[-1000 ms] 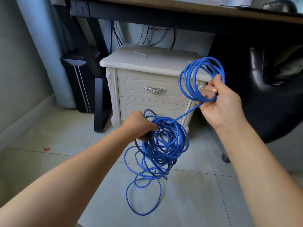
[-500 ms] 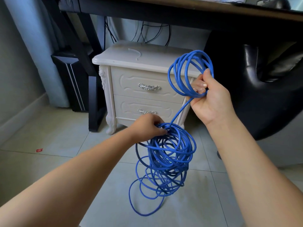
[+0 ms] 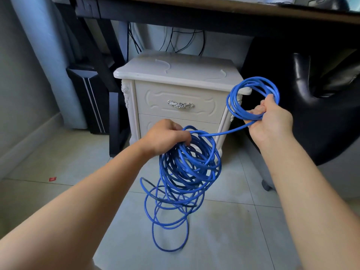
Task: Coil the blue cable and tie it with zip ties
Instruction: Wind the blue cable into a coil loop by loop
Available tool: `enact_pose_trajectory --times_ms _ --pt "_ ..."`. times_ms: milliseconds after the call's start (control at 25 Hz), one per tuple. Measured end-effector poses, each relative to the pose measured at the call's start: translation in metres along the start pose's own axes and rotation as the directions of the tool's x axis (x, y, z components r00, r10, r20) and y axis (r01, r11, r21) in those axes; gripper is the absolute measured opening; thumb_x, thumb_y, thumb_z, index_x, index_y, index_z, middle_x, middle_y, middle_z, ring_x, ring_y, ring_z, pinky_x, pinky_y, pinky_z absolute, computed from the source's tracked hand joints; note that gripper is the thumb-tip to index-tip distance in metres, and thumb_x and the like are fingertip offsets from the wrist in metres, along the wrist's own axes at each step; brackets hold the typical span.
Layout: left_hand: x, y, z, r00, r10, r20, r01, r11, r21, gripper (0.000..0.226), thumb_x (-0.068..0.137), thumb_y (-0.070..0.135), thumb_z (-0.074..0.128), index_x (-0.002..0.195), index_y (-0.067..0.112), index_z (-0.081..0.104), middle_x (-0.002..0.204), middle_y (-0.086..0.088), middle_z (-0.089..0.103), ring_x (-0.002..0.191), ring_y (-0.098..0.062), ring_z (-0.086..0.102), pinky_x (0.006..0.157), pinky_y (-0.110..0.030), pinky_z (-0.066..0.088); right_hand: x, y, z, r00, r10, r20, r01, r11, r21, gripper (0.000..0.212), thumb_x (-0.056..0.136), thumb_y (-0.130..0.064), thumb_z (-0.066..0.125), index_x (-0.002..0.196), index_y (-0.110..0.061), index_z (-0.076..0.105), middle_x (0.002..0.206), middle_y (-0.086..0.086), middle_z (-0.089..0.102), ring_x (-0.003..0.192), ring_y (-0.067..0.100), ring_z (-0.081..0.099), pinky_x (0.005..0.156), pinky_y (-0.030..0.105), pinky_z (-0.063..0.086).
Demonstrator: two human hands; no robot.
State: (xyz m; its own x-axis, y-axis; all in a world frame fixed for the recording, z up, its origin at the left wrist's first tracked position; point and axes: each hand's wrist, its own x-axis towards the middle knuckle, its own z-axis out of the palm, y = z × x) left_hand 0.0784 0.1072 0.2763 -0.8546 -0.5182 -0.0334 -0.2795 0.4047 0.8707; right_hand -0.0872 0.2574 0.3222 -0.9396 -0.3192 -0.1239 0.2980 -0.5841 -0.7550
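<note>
Right hand (image 3: 271, 121) grips coiled blue cable (image 3: 183, 168) loops; left hand (image 3: 165, 137) apparently clutches the tangled rest.

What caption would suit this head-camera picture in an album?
Coiling a blue cable: the right hand grips a small coil, the left hand holds the tangled rest, before a white nightstand.

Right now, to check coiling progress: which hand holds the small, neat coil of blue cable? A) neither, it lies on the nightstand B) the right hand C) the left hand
B: the right hand grips the small coil, while the left hand holds the loose tangle.
</note>
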Motion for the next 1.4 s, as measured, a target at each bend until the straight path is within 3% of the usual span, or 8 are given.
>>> enact_pose_trajectory --times_ms 320,440,560,720,880,1040,1240,1400 --pt "0.005 0.002 0.003 0.966 -0.206 -0.154 0.214 0.976 0.04 0.023 0.076 0.031 0.065 0.07 0.009 0.065 0.064 -0.007 0.051 0.061 -0.02 0.04 0.06 -0.03 0.034 -0.008 -0.003 0.007 0.998 -0.04 0.041 0.04 0.999 0.017 0.016 0.102 -0.017 0.049 0.096 -0.003 0.054 0.048 -0.007 0.032 0.041 0.005 0.031 0.049 0.021 0.039" --pt "0.002 0.0 0.006 0.969 -0.091 -0.23 0.161 0.939 0.305 0.023 0.079 0.032 0.064 0.084 0.009 0.061 0.071 -0.006 0.06 0.06 -0.024 0.054 0.057 -0.029 0.043 -0.01 -0.006 0.01 0.996 -0.03 0.085 0.025 0.998 0.058 0.013 0.101 -0.017 0.05 0.096 -0.005 0.053 0.051 -0.006 0.032 0.043 0.006 0.03 0.051 0.021 0.036" --pt "0.001 -0.002 0.011 0.985 0.02 -0.171 0.061 0.889 0.455 0.03 0.087 0.028 0.057 0.116 0.02 0.06 0.109 -0.005 0.06 0.092 -0.024 0.062 0.075 -0.031 0.048 -0.015 -0.007 0.012 0.994 -0.03 0.109 0.023 0.998 0.061 0.019 0.102 -0.018 0.05 0.085 -0.008 0.051 0.05 -0.006 0.033 0.042 0.006 0.03 0.049 0.021 0.035" --pt "0.0 -0.001 0.011 0.967 0.195 -0.164 -0.028 0.721 0.692 0.027 0.085 0.029 0.048 0.081 0.013 0.068 0.095 0.003 0.066 0.105 -0.024 0.052 0.078 -0.033 0.042 -0.016 -0.008 0.011 0.994 -0.034 0.104 0.029 0.998 0.051 0.018 0.101 -0.018 0.05 0.088 -0.007 0.053 0.052 -0.005 0.033 0.043 0.006 0.03 0.049 0.022 0.036" --pt "0.001 -0.003 0.007 0.999 0.045 -0.021 -0.04 0.982 0.185 0.02 0.09 0.012 0.054 0.076 0.016 0.068 0.085 -0.002 0.075 0.087 -0.025 0.068 0.078 -0.032 0.053 -0.015 -0.01 0.009 0.993 -0.049 0.107 0.046 0.999 0.029 0.018 0.101 -0.019 0.051 0.087 -0.007 0.052 0.052 -0.006 0.032 0.043 0.007 0.029 0.05 0.022 0.036" --pt "0.0 0.0 0.008 0.992 -0.119 0.029 0.119 0.885 -0.45 0.025 0.092 -0.003 0.051 0.072 0.009 0.059 0.077 -0.003 0.071 0.069 -0.016 0.062 0.062 -0.019 0.054 -0.016 0.001 0.007 0.946 -0.196 0.258 0.262 0.932 -0.249 0.024 0.102 -0.025 0.046 0.082 -0.014 0.045 0.056 -0.006 0.03 0.046 0.008 0.028 0.049 0.024 0.037" --pt "0.005 0.0 -0.009 0.971 -0.165 0.176 0.228 0.389 -0.892 0.028 0.089 0.0 0.033 0.08 0.005 0.059 0.079 -0.008 0.069 0.063 -0.014 0.062 0.063 -0.027 0.06 -0.023 0.019 -0.004 0.847 -0.092 0.523 0.513 0.396 -0.762 0.021 0.099 -0.036 0.047 0.091 -0.016 0.049 0.068 -0.002 0.042 0.051 0.012 0.046 0.06 0.036 0.045" --pt "0.006 -0.002 -0.01 0.996 -0.066 0.055 0.083 0.604 -0.793 0.024 0.096 -0.002 0.05 0.112 0.004 0.067 0.097 -0.001 0.074 0.077 -0.011 0.066 0.066 -0.021 0.057 -0.035 0.021 -0.004 0.825 0.092 0.558 0.538 0.171 -0.825 0.021 0.101 -0.036 0.046 0.083 -0.024 0.046 0.069 0.0 0.045 0.06 0.019 0.049 0.06 0.032 0.047"
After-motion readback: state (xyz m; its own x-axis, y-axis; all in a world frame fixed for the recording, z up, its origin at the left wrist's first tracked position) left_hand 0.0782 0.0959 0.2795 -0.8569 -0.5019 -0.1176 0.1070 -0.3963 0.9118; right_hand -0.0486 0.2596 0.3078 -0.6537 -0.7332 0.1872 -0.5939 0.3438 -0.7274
